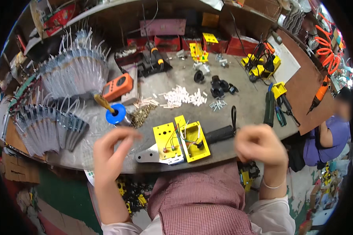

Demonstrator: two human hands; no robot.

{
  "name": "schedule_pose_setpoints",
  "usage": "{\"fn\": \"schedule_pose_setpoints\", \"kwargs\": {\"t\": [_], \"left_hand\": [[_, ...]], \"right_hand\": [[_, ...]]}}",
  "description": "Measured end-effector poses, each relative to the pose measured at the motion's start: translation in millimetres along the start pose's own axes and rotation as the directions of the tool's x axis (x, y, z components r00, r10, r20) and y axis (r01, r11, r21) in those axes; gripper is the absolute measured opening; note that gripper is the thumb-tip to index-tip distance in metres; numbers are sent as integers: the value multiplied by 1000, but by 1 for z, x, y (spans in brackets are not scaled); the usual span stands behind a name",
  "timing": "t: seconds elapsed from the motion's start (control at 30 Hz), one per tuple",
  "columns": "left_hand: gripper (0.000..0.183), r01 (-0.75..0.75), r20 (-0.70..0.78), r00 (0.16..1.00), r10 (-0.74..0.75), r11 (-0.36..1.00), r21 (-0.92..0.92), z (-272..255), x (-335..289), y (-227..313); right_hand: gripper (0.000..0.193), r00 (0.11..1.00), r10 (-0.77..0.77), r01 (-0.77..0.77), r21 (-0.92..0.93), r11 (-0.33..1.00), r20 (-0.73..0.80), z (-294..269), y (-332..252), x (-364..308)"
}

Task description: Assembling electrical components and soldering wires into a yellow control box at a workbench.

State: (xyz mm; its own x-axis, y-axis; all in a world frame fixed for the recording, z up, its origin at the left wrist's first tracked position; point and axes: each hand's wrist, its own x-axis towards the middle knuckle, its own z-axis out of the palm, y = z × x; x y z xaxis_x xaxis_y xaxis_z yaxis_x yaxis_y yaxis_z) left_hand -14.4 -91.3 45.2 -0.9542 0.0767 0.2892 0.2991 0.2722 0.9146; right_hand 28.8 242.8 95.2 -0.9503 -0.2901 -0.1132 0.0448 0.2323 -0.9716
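While both hands are raised above the near edge, the grey, scuffed workbench [239, 100] stands crowded beneath shelves of red bins, with orange coiled hoses on the right wall. On the bench lie fanned stacks of clear plastic sleeves [72, 70], an orange handheld meter [117, 87], a blue solder spool [116, 114], a scatter of small white connectors [182, 96] and a heap of brass screws [141, 114]. A second person in a purple top [327, 141] sits at the right.

The opened yellow plastic box with coloured wires [180, 141] rests at the near edge of the bench, between the two hands and touching neither. The left hand [111, 152] hovers just beside its left side, fingers curled inward and blurred; whether they pinch anything, I cannot tell. The right hand [261, 147] hangs further off to its right, fingers closed loosely into a fist, nothing visible inside. A black cylindrical handle [219, 134] lies just right of the box.
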Motion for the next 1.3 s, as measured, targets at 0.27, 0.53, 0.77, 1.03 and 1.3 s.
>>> {"fn": "schedule_pose_setpoints", "kwargs": {"t": [0.27,0.53,0.77,1.03,1.3], "left_hand": [[17,136,331,934,-137,990,25,70,50,-53],[15,432,566,781,-264,883,-183,85,43,-48],[12,25,452,892,14,996,-81,79,36,-50],[13,-150,468,865,183,983,-107,84,37,-51],[18,-30,429,900,75,993,-110,85,29,-44]], "right_hand": [[23,982,-150,102,-343,934,-117,44,64,71],[13,952,292,-304,359,882,89,40,55,72],[14,966,258,-255,110,961,-12,42,56,67],[14,976,207,-199,121,973,-62,49,63,68],[13,980,200,-195,160,968,-14,48,63,66]]}}
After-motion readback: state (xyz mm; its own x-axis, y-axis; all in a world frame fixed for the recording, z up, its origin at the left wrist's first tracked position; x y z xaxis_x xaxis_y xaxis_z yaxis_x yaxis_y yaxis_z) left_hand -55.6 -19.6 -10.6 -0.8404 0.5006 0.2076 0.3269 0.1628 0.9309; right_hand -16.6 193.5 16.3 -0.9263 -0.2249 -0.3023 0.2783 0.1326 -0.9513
